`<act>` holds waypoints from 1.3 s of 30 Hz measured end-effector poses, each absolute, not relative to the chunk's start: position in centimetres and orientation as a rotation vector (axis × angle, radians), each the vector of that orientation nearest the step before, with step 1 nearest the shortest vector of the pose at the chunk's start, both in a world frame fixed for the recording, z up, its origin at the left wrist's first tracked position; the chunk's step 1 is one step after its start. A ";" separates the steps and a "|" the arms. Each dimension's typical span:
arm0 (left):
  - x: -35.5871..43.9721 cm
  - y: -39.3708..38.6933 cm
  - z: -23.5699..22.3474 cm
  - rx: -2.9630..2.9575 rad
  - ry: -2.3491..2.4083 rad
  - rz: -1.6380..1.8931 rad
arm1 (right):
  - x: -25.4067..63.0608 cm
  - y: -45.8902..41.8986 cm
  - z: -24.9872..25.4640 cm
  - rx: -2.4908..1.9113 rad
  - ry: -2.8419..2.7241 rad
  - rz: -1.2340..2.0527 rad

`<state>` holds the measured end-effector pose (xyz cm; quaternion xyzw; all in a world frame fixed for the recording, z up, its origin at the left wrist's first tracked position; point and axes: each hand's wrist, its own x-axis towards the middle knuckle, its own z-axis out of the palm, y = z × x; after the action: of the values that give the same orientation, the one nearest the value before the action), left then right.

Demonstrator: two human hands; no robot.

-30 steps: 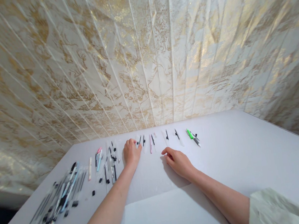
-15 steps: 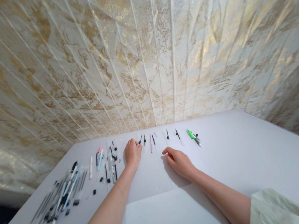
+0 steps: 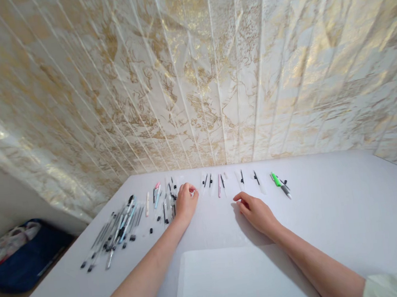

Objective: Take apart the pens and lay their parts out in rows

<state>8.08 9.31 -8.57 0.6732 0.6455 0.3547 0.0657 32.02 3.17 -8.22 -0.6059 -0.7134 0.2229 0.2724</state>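
My left hand (image 3: pixel 186 201) is closed, thumb and fingers drawn together just above the table between two groups of pen parts; what the fingertips hold, if anything, I cannot make out. To its right lie clear pen barrels with dark refills (image 3: pixel 208 181), a pink pen (image 3: pixel 219 186) and more dark refills (image 3: pixel 241 177). My right hand (image 3: pixel 257 212) rests on the table in front of this row, fingers loosely bent and slightly apart, with nothing visible in them. Left of my left hand are black caps (image 3: pixel 158 218), a cream pen (image 3: pixel 147 204) and a light blue pen (image 3: pixel 158 197).
A heap of pens and clear barrels (image 3: pixel 120 227) covers the table's left part. A green and grey pen (image 3: pixel 281 185) lies at the right end of the row. White paper (image 3: pixel 227 282) lies before me. Behind hangs a gold-patterned curtain (image 3: pixel 190 73); a blue bag (image 3: pixel 26 266) stands at left.
My view has swung left, bringing the blue bag into sight. My left hand has drawn back leftward from the small black part beside its fingertips. The right hand stays about where it was.
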 end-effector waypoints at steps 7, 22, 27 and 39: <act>2.0 2.0 -7.6 2.169 1.933 1.015 | 32.1 3.0 -8.4 -1.627 -1.940 0.581; -6.5 1.2 -5.3 2.047 2.779 -0.094 | 32.1 2.7 -8.3 -1.589 -1.949 0.578; -6.9 1.9 -4.7 2.009 2.761 0.176 | 32.1 2.8 -8.1 -1.574 -1.943 0.585; 13.3 -0.3 -5.0 1.857 1.442 1.052 | 31.7 2.4 -6.5 -1.067 -1.476 1.238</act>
<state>13.25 -0.27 -4.99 0.6922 0.5377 0.3923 0.2791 31.74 2.43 -6.46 -0.4319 -0.5978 0.5013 0.4526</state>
